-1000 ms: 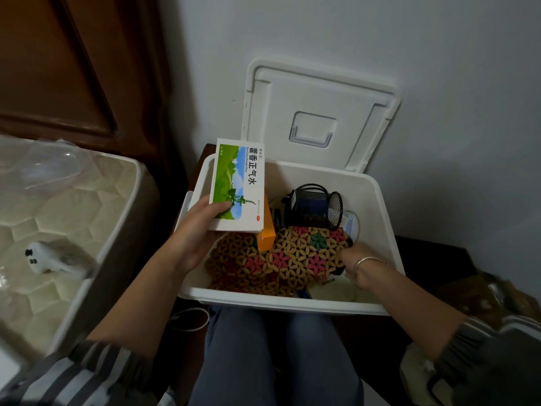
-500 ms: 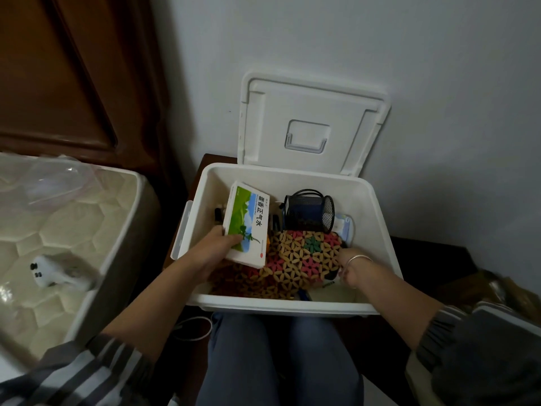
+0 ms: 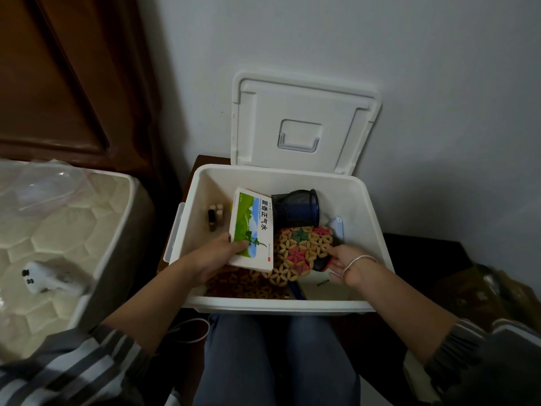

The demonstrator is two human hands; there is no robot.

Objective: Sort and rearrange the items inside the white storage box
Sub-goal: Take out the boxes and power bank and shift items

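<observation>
Left grip [image 3: 215,256]: clamped on the medicine carton [image 3: 253,227]; thumb across the printed face at the near corner, fingers underneath; carton tilted, inside the white storage box [image 3: 275,306], over its left half.
Right grip [image 3: 347,263]: closed on the right edge of the woven flower mat [image 3: 301,250]; thumb above, fingers below as far as I can see; that edge raised a little.
Carton, handling: judged light, stiff card; glossy faces, so a one-corner pinch may slip or let it swing; corners dent; better taken across both long edges or supported flat from beneath.
Mat, handling: judged light and floppy, open lattice; rough enough to hold; sags from one edge, so take two opposite edges.
Mesh pen holder [image 3: 295,210]: on its side at the back, just beside the carton, above the mat; rigid, light, likely to roll; take by the rim.
Vials [image 3: 215,218]: small bottles by the left wall, next to the carton; probably fragile; not a place to set the carton down.
Lid [image 3: 301,121]: off, leaning on the wall behind the box.
</observation>
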